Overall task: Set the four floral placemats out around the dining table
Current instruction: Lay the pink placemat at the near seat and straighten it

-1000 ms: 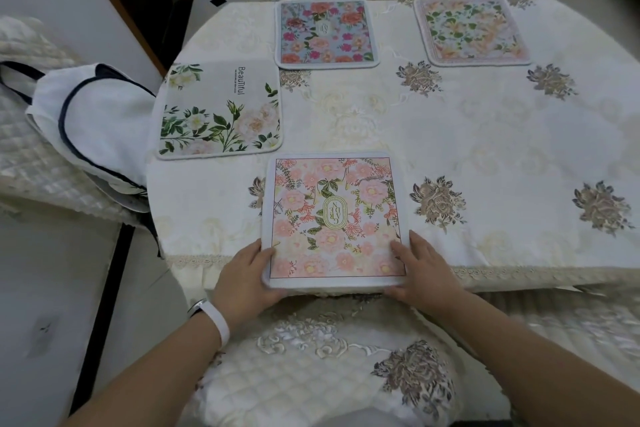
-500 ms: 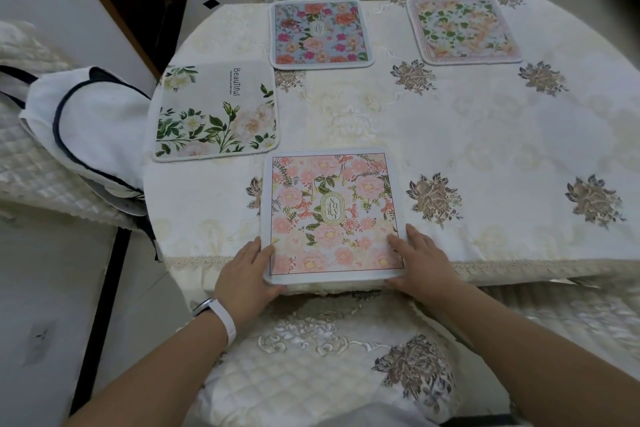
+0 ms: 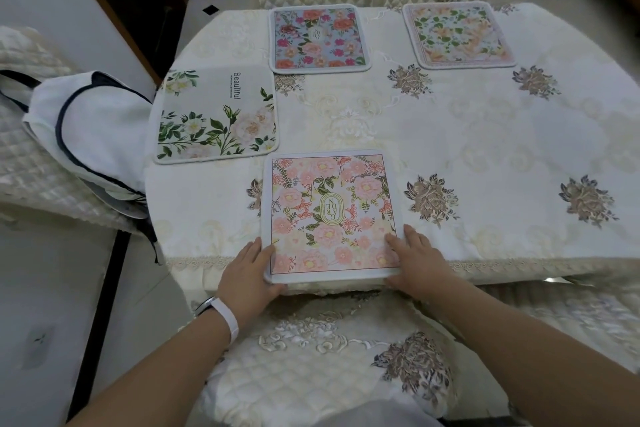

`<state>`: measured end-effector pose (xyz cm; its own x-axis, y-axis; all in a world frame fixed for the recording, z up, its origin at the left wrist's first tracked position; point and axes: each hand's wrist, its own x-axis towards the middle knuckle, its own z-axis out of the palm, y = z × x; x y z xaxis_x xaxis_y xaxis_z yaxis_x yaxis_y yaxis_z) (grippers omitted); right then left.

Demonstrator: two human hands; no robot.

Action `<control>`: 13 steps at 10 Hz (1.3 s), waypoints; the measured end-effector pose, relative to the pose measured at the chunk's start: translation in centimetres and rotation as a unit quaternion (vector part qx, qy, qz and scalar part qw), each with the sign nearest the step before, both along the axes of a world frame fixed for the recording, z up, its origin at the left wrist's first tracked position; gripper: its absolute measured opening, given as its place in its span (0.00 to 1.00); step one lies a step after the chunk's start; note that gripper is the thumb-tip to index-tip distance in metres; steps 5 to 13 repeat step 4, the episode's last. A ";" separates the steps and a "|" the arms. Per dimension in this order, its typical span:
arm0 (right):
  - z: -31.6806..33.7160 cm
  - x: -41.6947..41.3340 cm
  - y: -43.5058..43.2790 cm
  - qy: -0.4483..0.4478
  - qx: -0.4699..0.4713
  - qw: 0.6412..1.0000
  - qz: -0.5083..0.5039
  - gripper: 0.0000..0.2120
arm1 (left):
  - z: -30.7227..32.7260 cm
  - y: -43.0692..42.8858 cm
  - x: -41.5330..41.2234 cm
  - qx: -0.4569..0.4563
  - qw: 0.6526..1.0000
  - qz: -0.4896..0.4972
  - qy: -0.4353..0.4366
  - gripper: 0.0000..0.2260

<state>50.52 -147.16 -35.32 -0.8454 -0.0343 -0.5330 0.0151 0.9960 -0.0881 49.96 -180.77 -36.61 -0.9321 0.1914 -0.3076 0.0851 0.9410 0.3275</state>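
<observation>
The pink placemat (image 3: 330, 215) lies at the table's (image 3: 485, 149) near edge between the hands: left hand (image 3: 249, 270) flat-fingered against its near-left corner, right hand (image 3: 417, 262) flat upon its near-right corner.

Four floral placemats lie flat on the dining table (image 3: 502, 149). The pink placemat (image 3: 330, 215) sits at 6 o'clock, its near edge just past the table's rim. The white leafy placemat (image 3: 216, 114), printed "Beautiful", is at 9 o'clock. The blue placemat (image 3: 318, 38) is at 12 and the peach placemat (image 3: 457, 33) at 1.
</observation>
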 end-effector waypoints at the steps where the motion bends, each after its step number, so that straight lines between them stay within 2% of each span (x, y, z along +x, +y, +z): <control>1: 0.3 0.2 0.1 -0.004 -0.003 1.000 -0.001 0.45 | 0.1 0.0 0.2 -0.006 1.000 0.008 0.001 0.37; 2: 1.4 -0.1 0.2 -0.027 -0.017 0.999 -0.011 0.42 | 0.9 0.3 0.2 -0.027 0.999 0.015 -0.020 0.37; 3: 2.6 -0.6 0.4 -0.003 -0.041 0.999 -0.025 0.31 | 2.1 0.3 0.2 -0.017 0.999 0.024 -0.026 0.38; 4: 5.1 -2.2 -0.4 0.060 -0.072 0.995 -0.039 0.26 | 4.7 0.2 -0.7 0.018 0.998 0.044 0.033 0.33; 13: 5.1 -2.2 -0.4 0.060 -0.072 0.995 -0.039 0.26 | 4.7 0.2 -0.7 0.018 0.998 0.044 0.033 0.33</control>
